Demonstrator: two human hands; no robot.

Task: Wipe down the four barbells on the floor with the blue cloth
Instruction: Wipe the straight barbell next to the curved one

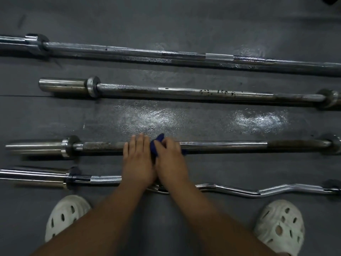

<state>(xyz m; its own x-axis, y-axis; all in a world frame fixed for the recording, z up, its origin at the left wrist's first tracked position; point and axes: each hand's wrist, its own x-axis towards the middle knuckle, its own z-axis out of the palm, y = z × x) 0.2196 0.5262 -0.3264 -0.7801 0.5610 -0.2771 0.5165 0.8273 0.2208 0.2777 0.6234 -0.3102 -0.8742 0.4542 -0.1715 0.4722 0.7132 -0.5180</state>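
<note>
- Centre of frame: the blue cloth (157, 145) sits bunched on the shaft of the third barbell (221, 145) down, a soft, light wad that should mould round steel.
- There's the right hand (170, 156), fingers curled over cloth and bar together.
- Just to its left, the left hand (137, 157) lies flat, fingers straight, pressing the shaft.
- That bar looks heavy, stiff and slick where chromed; best steadied, not lifted.

Head camera looks steeply down (close) over floor (166, 24) and hands (155, 157).
</note>
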